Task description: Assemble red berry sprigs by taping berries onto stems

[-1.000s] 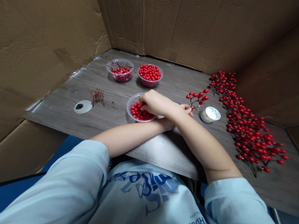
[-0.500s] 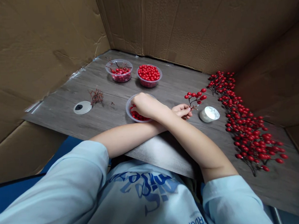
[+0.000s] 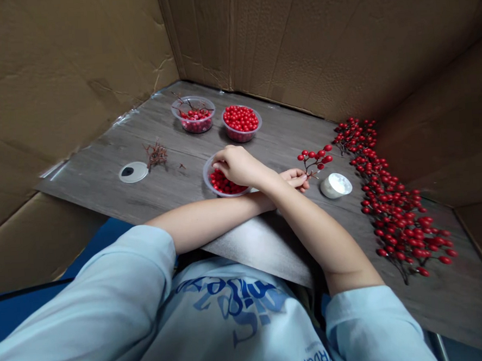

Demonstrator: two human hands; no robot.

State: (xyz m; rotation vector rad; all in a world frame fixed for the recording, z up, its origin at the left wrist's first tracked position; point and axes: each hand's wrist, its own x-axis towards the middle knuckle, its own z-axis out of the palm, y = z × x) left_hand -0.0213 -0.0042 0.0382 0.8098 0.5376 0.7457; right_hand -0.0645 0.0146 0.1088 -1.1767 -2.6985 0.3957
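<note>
My forearms cross, the right one lying over the left. My left hand (image 3: 297, 179) pinches the brown stem of a berry sprig (image 3: 316, 158), its red artificial berries pointing up and away. Over a clear plastic bowl of red berries (image 3: 224, 186) is my right hand (image 3: 236, 163). Its fingers are bent together above the berries; whatever is between them is hidden or too small to make out. Right of the sprig stands a small white tub (image 3: 336, 185).
A second bowl of red berries (image 3: 241, 124) and a bowl of berries and twigs (image 3: 193, 116) stand farther back. Bare brown twigs (image 3: 155, 154) lie near a round lid (image 3: 133, 172). Berry branches (image 3: 393, 198) line the right side. Cardboard walls (image 3: 277, 42) enclose the grey table (image 3: 115, 193).
My right hand has risen slightly out of the front bowl, and more of its berries show. My left hand keeps the sprig in nearly the same place.
</note>
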